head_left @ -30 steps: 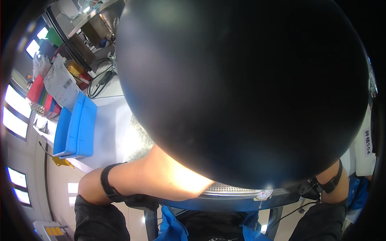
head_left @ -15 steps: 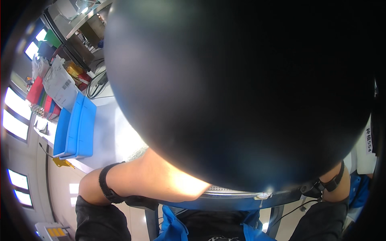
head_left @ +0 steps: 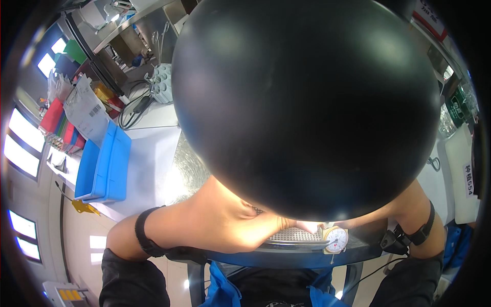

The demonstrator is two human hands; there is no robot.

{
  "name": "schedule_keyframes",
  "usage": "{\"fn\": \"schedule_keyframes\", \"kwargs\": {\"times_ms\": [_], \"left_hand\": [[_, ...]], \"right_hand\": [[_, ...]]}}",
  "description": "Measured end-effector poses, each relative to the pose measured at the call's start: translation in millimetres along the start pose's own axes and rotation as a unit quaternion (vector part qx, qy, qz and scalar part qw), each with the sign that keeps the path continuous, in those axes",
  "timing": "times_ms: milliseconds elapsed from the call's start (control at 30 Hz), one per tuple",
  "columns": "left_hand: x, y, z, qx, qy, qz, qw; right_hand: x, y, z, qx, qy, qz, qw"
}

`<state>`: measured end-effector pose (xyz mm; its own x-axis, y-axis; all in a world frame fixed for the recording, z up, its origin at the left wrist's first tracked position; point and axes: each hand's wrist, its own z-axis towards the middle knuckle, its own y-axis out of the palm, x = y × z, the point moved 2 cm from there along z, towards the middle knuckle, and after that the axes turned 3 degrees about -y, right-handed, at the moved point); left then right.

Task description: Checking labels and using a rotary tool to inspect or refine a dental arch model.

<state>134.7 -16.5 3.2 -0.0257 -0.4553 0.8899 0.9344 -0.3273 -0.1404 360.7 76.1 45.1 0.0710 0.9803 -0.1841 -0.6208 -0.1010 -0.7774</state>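
Note:
A large smooth black dome (head_left: pixel 307 107) fills the middle of the view and hides most of the work area. Beneath its lower edge, my left hand (head_left: pixel 240 220) reaches in from the left with the fingers bent and closed; what they hold is hidden. My right hand (head_left: pixel 381 215) comes in from the right, its fingers mostly behind the dome. Close to where the two hands meet is a small gauge with a round white dial (head_left: pixel 336 240) and a yellowish body. It lies by a perforated metal strip (head_left: pixel 296 235) along the bench's front edge.
A blue plastic bin (head_left: pixel 107 163) stands at the left, beside papers (head_left: pixel 87 110) and coloured folders. Behind it are cables (head_left: pixel 134 107) and a grey rack (head_left: pixel 162 84) with tools. Scissor handles (head_left: pixel 434 163) and a green-labelled bottle (head_left: pixel 455 107) are at the right.
The black dome covers less of the view, exposing the dial gauge, the rack and more of both hands. My left hand appears slightly further right.

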Motion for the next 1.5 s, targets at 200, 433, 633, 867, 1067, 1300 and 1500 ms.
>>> {"fn": "schedule_keyframes", "kwargs": {"times_ms": [200,433,633,867,1067,1300,1500], "left_hand": [[-2,0,-1,-0.009,-0.025,-0.016,1.000],[-6,-9,-3,-0.024,0.031,0.122,0.992],[0,-6,-3,-0.001,0.054,0.110,0.992],[8,-5,-1,0.001,0.088,0.182,0.979],[6,-8,-1,-0.016,0.150,0.287,0.946],[9,-9,-9,-0.010,0.121,0.343,0.931],[-7,-8,-14,-0.065,0.223,0.413,0.881]], "right_hand": [[-1,0,3,-0.013,-0.005,0.002,1.000],[-1,2,2,0.011,-0.016,-0.014,1.000],[-1,2,-2,-0.003,0.001,-0.015,1.000],[1,3,-3,0.026,0.022,0.013,0.999],[5,12,-4,0.091,-0.061,0.006,0.994],[1,13,0,0.088,0.002,0.029,0.996],[0,8,-9,0.061,0.004,0.051,0.997]]}}
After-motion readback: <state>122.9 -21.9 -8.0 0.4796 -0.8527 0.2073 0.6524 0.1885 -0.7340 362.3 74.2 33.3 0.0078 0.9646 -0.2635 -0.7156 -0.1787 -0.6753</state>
